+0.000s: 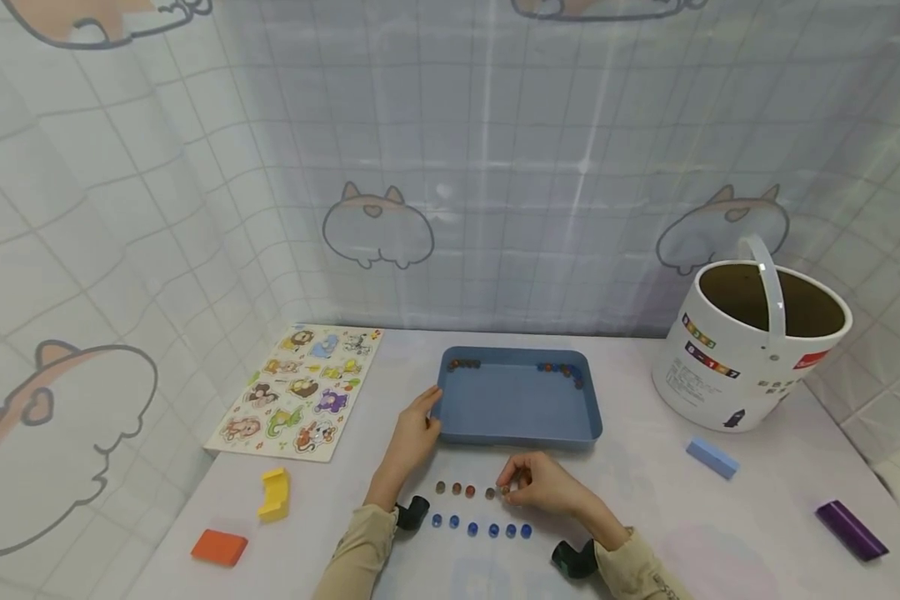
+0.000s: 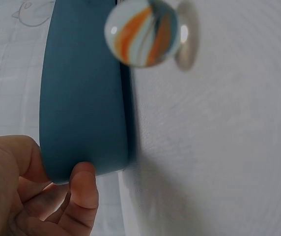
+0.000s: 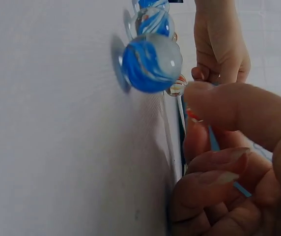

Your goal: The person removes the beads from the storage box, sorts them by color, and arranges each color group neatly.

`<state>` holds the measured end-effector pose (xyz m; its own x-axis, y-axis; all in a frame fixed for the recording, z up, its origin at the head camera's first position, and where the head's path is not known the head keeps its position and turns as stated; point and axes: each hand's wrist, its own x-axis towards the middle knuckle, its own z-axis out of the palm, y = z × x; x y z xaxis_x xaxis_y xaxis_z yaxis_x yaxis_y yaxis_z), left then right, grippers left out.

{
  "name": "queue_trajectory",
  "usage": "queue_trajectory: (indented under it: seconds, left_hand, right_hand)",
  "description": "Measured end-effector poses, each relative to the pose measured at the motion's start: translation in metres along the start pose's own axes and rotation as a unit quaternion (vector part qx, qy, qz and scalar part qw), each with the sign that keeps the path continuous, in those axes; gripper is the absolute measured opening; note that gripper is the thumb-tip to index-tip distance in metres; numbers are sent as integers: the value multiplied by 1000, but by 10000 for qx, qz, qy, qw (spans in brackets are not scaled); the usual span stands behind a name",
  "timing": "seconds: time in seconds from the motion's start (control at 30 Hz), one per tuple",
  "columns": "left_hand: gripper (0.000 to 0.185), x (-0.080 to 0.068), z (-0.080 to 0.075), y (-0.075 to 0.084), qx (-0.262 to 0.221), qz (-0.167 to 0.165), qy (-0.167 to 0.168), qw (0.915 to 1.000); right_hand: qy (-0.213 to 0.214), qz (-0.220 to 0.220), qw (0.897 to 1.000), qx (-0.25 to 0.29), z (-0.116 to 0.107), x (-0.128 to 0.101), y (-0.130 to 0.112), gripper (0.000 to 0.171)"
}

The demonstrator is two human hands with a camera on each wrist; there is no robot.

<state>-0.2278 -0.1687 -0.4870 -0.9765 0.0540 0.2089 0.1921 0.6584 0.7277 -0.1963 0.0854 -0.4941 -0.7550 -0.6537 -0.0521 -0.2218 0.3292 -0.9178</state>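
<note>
My left hand (image 1: pixel 411 440) grips the blue tray (image 1: pixel 517 408) near its front left corner; the left wrist view shows thumb and fingertips about the corner. My right hand (image 1: pixel 546 485) pinches a reddish-orange marble (image 3: pixel 193 116) between thumb and finger, low over the table, and the fingers mostly cover it. This marble is at the right end of a row of orange-brown marbles (image 1: pixel 470 492) before the tray. Nearer me runs a second row, of blue swirled marbles (image 1: pixel 472 529). Inside the tray, brown marbles (image 1: pixel 463 363) lie in the back left corner, blue and brown marbles (image 1: pixel 562 368) toward the back right.
An animal puzzle board (image 1: pixel 300 392) lies left of the tray, with a yellow block (image 1: pixel 274 497) and an orange block (image 1: pixel 219 547) nearer me. At right stand a white bucket (image 1: pixel 705 367), a light blue block (image 1: pixel 712 458) and a purple block (image 1: pixel 851 530).
</note>
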Motion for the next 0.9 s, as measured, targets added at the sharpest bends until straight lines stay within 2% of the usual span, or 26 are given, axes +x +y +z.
queue_trajectory:
  seconds: [0.13, 0.33, 0.47, 0.7, 0.9]
  left_hand:
    - [53, 0, -1, 0, 8, 31, 10, 10000]
    - [53, 1, -1, 1, 117, 27, 39, 9999]
    - [53, 2, -1, 1, 122, 11, 22, 9999]
    - [53, 1, 0, 0, 60, 67, 27, 10000]
    - [54, 1, -1, 1, -35, 70, -16, 10000]
  right_hand:
    - [32, 25, 9987, -510, 2, 1, -1, 15]
    - [7, 101, 9979, -641, 3, 1, -4, 19]
    - [-59, 104, 9988, -482, -4, -1, -9, 23]
    - [-155, -199, 9993, 268, -32, -5, -25, 30]
    - [52, -281, 9991, 298, -63, 7, -39, 34]
